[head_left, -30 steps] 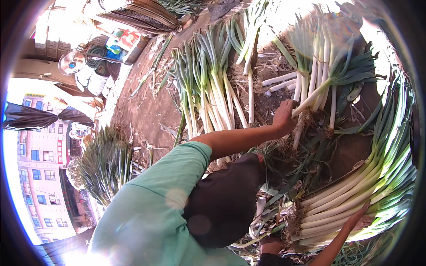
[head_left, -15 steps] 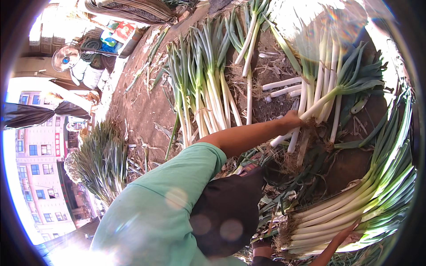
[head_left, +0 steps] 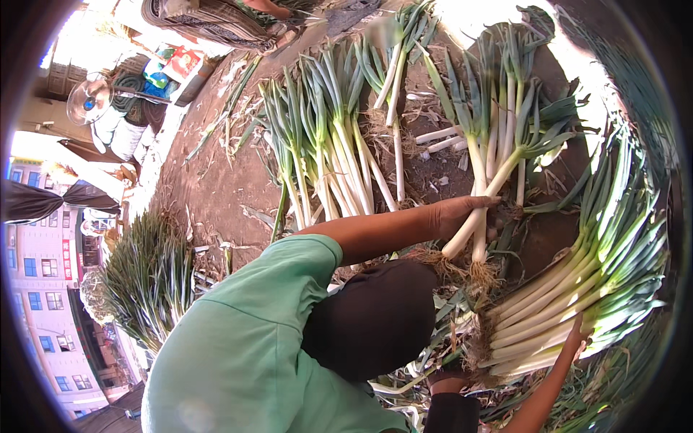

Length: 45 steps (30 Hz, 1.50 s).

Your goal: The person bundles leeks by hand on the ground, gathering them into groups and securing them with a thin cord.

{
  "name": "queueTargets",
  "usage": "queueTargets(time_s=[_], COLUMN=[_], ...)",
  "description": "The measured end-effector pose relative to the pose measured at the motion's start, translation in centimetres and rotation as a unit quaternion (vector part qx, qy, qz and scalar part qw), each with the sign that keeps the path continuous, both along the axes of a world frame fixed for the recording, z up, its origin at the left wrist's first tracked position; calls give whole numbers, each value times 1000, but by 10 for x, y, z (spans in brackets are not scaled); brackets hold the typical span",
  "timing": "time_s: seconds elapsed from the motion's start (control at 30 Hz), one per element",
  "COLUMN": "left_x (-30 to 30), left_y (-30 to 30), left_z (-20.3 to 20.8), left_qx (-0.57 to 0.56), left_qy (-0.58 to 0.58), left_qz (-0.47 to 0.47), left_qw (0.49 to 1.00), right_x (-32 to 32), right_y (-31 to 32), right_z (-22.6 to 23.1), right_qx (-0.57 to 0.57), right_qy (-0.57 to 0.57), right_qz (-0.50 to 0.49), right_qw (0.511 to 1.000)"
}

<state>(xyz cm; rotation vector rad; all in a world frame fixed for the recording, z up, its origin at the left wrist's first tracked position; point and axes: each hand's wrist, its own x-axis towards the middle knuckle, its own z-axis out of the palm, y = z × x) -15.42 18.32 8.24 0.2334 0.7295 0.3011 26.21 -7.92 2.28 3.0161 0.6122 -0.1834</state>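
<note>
My left hand (head_left: 465, 215) is closed around two long green onions (head_left: 498, 184), leek-like, with white stalks crossing and roots hanging towards me. Their leaves fan out over a loose pile of green onions (head_left: 498, 137). Nearer me on the right lies a thick bunch of green onions (head_left: 541, 310), roots to the left and leaves to the right. My right hand (head_left: 575, 339) curls against the outer side of this bunch where stalks turn to leaves. Some of its fingers are hidden by the leaves.
Another row of green onions (head_left: 332, 144) lies on the brown ground (head_left: 209, 159) at middle left. A green heap (head_left: 148, 267) sits farther left, below a standing fan (head_left: 89, 101). At the upper left another person's patterned garment (head_left: 209, 25) shows. My dark-clad knee (head_left: 368, 317) rises between my arms.
My left hand has drawn the green onions towards me, so their roots now hang closer to the bunch. My right hand has shifted slightly farther away. Another person's hand has appeared at the top.
</note>
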Motion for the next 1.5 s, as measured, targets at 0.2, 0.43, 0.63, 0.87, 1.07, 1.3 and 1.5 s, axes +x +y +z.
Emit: queueTargets(time_s=[0.2,0.43,0.63,0.87,1.07,1.3,1.5], left_x=[-2,-18,-20,-26,-13,-34,-20], left_y=[9,-44,-87,-167,-212,-261,-247], left_z=[103,220,218,193,135,95,95], left_qx=[55,178,375,435,211,371,166], left_qy=[-77,82,78,-40,131,31,-44], left_qz=[-5,-96,-91,-75,-147,-244,-221], left_qw=[995,976,919,897,958,896,960], right_x=[-108,-235,-340,-375,-376,-387,-401], right_y=[-3,-7,-2,-35,-82,-119,-149], right_z=[150,313,346,295,254,214,231], right_qx=[254,489,479,499,509,500,495], right_qy=[432,446,551,633,630,611,626], right_qz=[17,156,143,-47,-127,-148,-82], right_qw=[865,733,668,590,573,596,598])
